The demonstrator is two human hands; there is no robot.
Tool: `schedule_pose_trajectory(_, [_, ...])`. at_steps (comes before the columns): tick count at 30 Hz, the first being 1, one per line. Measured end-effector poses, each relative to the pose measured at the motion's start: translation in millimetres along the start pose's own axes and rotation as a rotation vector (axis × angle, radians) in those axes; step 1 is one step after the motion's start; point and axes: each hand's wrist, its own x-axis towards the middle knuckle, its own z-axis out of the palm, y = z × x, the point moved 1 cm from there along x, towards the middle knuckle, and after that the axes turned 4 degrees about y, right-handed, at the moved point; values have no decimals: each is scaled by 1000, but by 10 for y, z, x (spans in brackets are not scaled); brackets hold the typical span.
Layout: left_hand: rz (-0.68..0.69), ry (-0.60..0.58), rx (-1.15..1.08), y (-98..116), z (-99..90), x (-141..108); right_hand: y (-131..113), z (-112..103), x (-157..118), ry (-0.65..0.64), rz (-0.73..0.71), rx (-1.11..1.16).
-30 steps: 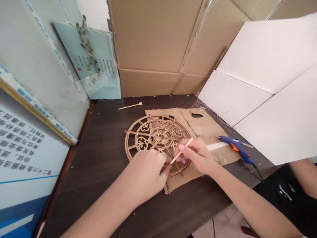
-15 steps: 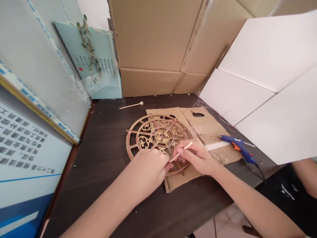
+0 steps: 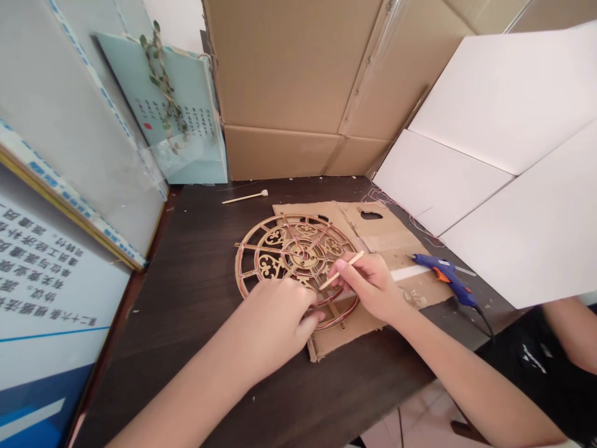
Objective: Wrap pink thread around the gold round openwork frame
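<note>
A round openwork wooden frame (image 3: 275, 253), with spokes, scroll ornaments and red and white wires along its rings, lies partly on a flat piece of cardboard (image 3: 396, 236). Between the fingers and thumb of my right hand (image 3: 366, 280) is a thin wooden stick (image 3: 342, 270), its lower tip over the near right part of the frame. My left hand (image 3: 284, 314) rests at the frame's near edge with its fingers curled in. Its fingertips are mostly hidden, so what they hold cannot be made out.
A blue glue gun (image 3: 443, 270) lies right of the frame, its cord running toward the table edge. A swab-like stick (image 3: 245, 197) lies behind. Thin wires (image 3: 380, 198) trail by white panels (image 3: 466, 168). A cardboard wall (image 3: 289, 74) stands behind; another person's arm (image 3: 571, 333) shows at right.
My right hand has lifted the stick slightly up and away from my left hand, so a gap now shows between them. The left hand stays nearly in place.
</note>
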Motion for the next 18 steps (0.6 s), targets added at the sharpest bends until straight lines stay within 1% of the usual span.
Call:
schedule_pose_trajectory(5, [-25,-18,-11,13,-7,-5,42,-2,17,82,-90,-171])
schedule_pose_trajectory(8, [-40,-23,-11,22,-20,1,63,-5,22,97,-83,-229])
schedule_pose_trajectory(12, [-49,-44,-15,32,-33,5,90,-4,32,85,-48,-249])
schedule_pose_trajectory(18, [-55,-46,-10,39,-34,-2,136,1,32,45,-47,-261])
